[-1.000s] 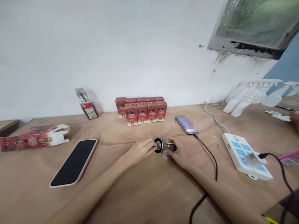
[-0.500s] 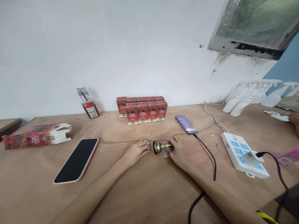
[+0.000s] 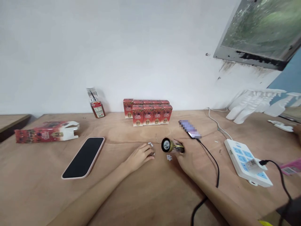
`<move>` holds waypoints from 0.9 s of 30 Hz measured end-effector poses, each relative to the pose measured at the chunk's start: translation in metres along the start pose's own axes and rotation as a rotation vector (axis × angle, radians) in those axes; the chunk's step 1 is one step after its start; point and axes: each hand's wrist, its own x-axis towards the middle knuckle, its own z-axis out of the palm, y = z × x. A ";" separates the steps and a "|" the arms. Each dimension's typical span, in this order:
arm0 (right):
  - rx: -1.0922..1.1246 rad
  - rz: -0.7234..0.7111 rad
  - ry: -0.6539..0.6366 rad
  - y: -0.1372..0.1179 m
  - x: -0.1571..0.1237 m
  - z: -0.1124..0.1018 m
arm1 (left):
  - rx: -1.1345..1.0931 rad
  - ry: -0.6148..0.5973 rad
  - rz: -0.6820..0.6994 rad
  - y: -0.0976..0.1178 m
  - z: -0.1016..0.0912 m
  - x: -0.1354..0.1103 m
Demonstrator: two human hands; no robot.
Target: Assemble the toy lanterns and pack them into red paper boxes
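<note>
one small gold-rimmed lamp point(image 3: 171, 146) lay tipped on its side just above the desk point(image 3: 150, 194), its round pale end turned toward the camera. the right grip point(image 3: 188, 157) was closed narrowly around the lamp's clear body from the right and below, so the gold rim stuck out of the grip to the left. a small white tag point(image 3: 169, 157) sat just under the lamp; whether it hung from it or lay on the desk could not be told. the left grip point(image 3: 139, 156) rested palm down on the desk a little to the left of the lamp, apart from it, fingers loosely spread and closed on nothing, fingertips at a tiny pale piece point(image 3: 152, 153). another small white piece point(image 3: 150, 144) lay just beyond those fingertips.

farther out, a dark phone point(image 3: 84, 157) lay face up to the left, with an opened red carton point(image 3: 47, 134) on its side beyond it. a row of red boxes point(image 3: 149, 112) stood near the wall, a small bottle point(image 3: 95, 105) to their left. to the right, a black cable point(image 3: 213, 163) ran past the right wrist, and a white power strip point(image 3: 248, 161) lay well apart.
</note>
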 end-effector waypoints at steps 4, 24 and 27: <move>0.527 0.316 -0.183 -0.006 -0.016 0.008 | -0.004 0.003 -0.004 0.000 0.003 0.006; 0.179 -0.138 -0.363 -0.028 0.040 0.038 | 0.176 0.420 -0.070 0.006 -0.029 -0.039; -0.129 -0.332 -0.450 -0.042 0.054 0.044 | 0.107 0.502 -0.202 0.010 -0.036 -0.053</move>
